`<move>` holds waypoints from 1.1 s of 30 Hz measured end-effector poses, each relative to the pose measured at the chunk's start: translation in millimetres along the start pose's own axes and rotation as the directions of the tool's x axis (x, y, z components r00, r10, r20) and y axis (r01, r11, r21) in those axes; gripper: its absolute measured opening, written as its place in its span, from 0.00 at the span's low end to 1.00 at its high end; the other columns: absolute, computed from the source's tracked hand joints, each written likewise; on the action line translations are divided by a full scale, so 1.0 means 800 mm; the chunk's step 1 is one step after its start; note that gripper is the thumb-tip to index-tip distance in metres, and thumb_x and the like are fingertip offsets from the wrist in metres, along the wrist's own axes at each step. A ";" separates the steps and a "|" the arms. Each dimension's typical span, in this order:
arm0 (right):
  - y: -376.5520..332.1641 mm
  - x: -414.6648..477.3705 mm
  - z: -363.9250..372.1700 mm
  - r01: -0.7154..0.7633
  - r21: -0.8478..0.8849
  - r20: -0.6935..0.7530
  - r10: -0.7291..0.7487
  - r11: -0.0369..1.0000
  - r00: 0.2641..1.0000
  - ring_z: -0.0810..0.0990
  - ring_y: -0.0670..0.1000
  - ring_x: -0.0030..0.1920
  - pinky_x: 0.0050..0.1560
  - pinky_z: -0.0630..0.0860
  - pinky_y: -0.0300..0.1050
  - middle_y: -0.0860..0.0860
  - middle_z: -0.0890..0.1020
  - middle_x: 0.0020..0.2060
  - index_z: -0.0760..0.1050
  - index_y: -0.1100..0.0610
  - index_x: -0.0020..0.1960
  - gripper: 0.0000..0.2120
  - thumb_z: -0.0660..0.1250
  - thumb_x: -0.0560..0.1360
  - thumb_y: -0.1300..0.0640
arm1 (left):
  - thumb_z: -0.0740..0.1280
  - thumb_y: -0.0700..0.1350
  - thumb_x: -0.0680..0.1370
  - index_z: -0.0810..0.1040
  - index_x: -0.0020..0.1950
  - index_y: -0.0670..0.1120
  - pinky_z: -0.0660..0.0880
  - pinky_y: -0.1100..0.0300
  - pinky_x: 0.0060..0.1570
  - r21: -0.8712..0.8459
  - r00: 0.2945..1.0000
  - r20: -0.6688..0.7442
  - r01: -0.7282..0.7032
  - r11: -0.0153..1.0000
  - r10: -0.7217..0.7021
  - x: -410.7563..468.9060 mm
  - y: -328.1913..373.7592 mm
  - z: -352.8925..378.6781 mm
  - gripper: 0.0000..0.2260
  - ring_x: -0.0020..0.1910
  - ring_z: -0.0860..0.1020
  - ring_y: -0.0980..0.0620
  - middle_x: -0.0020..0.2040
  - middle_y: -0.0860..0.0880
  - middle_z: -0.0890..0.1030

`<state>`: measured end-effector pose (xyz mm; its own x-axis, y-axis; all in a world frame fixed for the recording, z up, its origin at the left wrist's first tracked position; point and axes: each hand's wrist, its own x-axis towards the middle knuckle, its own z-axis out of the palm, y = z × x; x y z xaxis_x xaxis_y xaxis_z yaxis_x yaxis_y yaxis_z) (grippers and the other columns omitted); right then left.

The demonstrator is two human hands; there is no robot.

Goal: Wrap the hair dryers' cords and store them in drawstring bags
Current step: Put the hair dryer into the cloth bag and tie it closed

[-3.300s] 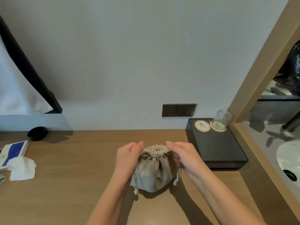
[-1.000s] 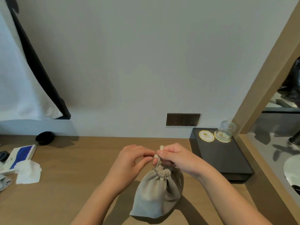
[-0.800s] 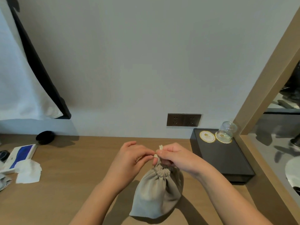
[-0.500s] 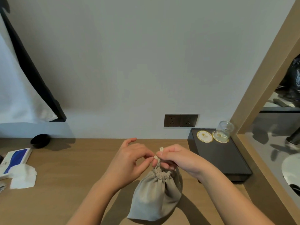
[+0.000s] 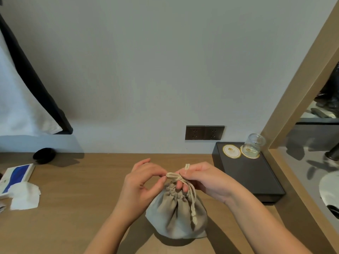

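Drawstring (image 5: 173, 176) newly looped between pinching left hand (image 5: 141, 184) and right hand (image 5: 203, 178) (bag (image 5: 174, 217) cinched).

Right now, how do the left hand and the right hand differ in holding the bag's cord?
The left hand pinches a loop of the drawstring between thumb and forefinger; the right hand pinches a cord end that sticks up. The left hand's other fingers lift clear of the bag; the right hand's lower fingers curl against its gathered neck. Both hold the cord above the closed bag.
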<state>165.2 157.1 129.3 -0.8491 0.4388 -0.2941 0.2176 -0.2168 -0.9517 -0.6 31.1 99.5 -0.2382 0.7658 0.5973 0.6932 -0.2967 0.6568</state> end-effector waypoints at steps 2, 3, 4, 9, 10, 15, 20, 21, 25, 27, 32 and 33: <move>0.000 0.002 0.001 -0.027 0.004 0.004 0.027 1.000 1.000 0.78 0.46 0.32 0.42 0.77 0.38 0.53 0.83 0.36 0.80 0.70 0.47 0.12 0.60 0.81 0.65 | 0.67 0.46 0.75 0.80 0.44 0.53 0.71 0.58 0.61 -0.065 0.999 -0.006 0.049 0.997 -0.049 -0.003 0.001 0.003 0.03 0.44 0.81 0.56 0.42 0.58 0.82; -0.001 0.003 0.001 -0.045 0.027 0.008 0.045 0.999 0.999 0.78 0.46 0.32 0.41 0.77 0.38 0.54 0.83 0.35 0.80 0.71 0.49 0.12 0.60 0.81 0.65 | 0.67 0.46 0.75 0.80 0.44 0.53 0.73 0.61 0.57 -0.106 0.996 -0.003 0.092 0.990 -0.093 -0.004 0.001 0.005 0.03 0.44 0.81 0.55 0.42 0.57 0.82; -0.001 0.003 0.000 -0.065 0.062 0.010 0.065 0.996 0.998 0.78 0.46 0.31 0.40 0.77 0.37 0.54 0.83 0.35 0.80 0.70 0.51 0.11 0.60 0.80 0.65 | 0.67 0.47 0.75 0.80 0.45 0.53 0.74 0.63 0.52 -0.149 0.990 0.008 0.142 0.979 -0.142 -0.006 0.001 0.006 0.03 0.45 0.81 0.54 0.42 0.57 0.82; 0.000 0.006 -0.006 -0.079 0.191 0.026 0.075 0.978 0.997 0.78 0.47 0.32 0.37 0.77 0.36 0.55 0.82 0.34 0.82 0.65 0.48 0.11 0.60 0.80 0.66 | 0.68 0.52 0.72 0.82 0.51 0.53 0.74 0.67 0.54 -0.111 0.938 0.208 0.303 0.947 -0.276 -0.010 -0.004 0.010 0.10 0.53 0.80 0.58 0.49 0.59 0.83; 0.000 0.006 -0.008 -0.075 0.186 0.041 0.068 0.980 0.997 0.78 0.47 0.32 0.37 0.77 0.37 0.55 0.82 0.34 0.82 0.65 0.48 0.11 0.60 0.79 0.66 | 0.69 0.52 0.72 0.82 0.51 0.52 0.73 0.67 0.54 -0.094 0.930 0.234 0.312 0.945 -0.284 -0.009 -0.003 0.011 0.10 0.53 0.80 0.59 0.49 0.60 0.83; 0.005 0.006 -0.015 -0.065 0.179 0.099 0.048 0.982 0.994 0.79 0.50 0.38 0.44 0.78 0.39 0.58 0.82 0.39 0.84 0.64 0.47 0.07 0.69 0.73 0.62 | 0.72 0.42 0.74 0.84 0.48 0.51 0.75 0.64 0.49 -0.070 0.934 0.213 0.308 0.949 -0.288 0.000 0.007 0.021 0.05 0.47 0.81 0.55 0.44 0.57 0.83; 0.008 0.002 -0.013 0.042 0.059 -0.001 -0.042 0.997 0.999 0.82 0.47 0.42 0.47 0.77 0.38 0.53 0.85 0.40 0.85 0.59 0.44 0.07 0.69 0.73 0.68 | 0.72 0.44 0.73 0.84 0.42 0.52 0.77 0.59 0.43 -0.087 0.922 0.199 0.354 0.931 -0.332 0.007 0.009 0.027 0.02 0.42 0.80 0.52 0.41 0.55 0.82; 0.007 0.001 -0.011 0.073 -0.019 -0.057 -0.074 0.997 0.996 0.82 0.45 0.42 0.46 0.77 0.36 0.51 0.85 0.39 0.85 0.58 0.43 0.08 0.70 0.72 0.69 | 0.72 0.44 0.73 0.84 0.41 0.52 0.77 0.60 0.42 -0.088 0.919 0.190 0.367 0.926 -0.346 0.008 0.010 0.028 0.03 0.41 0.80 0.53 0.40 0.55 0.82; 0.013 0.002 0.001 0.148 -0.339 -0.272 -0.247 0.929 0.930 0.78 0.40 0.35 0.41 0.75 0.34 0.44 0.83 0.32 0.84 0.56 0.40 0.07 0.73 0.70 0.67 | 0.72 0.40 0.72 0.83 0.38 0.50 0.74 0.65 0.38 -0.053 0.895 0.159 0.428 0.902 -0.416 0.011 0.011 0.030 0.06 0.35 0.77 0.55 0.38 0.55 0.81; 0.022 0.004 0.006 0.197 -0.534 -0.322 -0.414 0.822 0.852 0.76 0.38 0.34 0.39 0.71 0.29 0.44 0.82 0.32 0.83 0.55 0.41 0.06 0.74 0.69 0.66 | 0.73 0.40 0.71 0.81 0.36 0.50 0.71 0.67 0.36 -0.032 0.888 0.139 0.446 0.895 -0.438 0.013 0.014 0.033 0.07 0.32 0.75 0.57 0.36 0.54 0.80; 0.053 0.017 0.008 0.293 -0.794 -0.250 -0.725 0.533 0.642 0.74 0.40 0.38 0.40 0.68 0.29 0.45 0.77 0.36 0.81 0.56 0.42 0.06 0.73 0.69 0.66 | 0.71 0.38 0.71 0.79 0.33 0.52 0.69 0.70 0.34 -0.037 0.863 0.092 0.501 0.865 -0.496 0.015 0.021 0.043 0.10 0.31 0.72 0.60 0.33 0.53 0.78; 0.057 0.017 0.008 0.298 -0.789 -0.273 -0.741 0.538 0.614 0.75 0.40 0.38 0.40 0.68 0.29 0.44 0.76 0.36 0.81 0.56 0.41 0.07 0.73 0.69 0.66 | 0.71 0.39 0.72 0.79 0.33 0.52 0.70 0.68 0.35 -0.049 0.852 0.095 0.521 0.852 -0.516 0.016 0.020 0.044 0.10 0.32 0.74 0.59 0.34 0.53 0.79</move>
<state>160.5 147.7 82.4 -0.5509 0.6681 0.5001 0.2439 0.7020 -0.6691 31.6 56.0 101.6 -0.4954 0.8594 0.1262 0.4331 0.1185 0.8935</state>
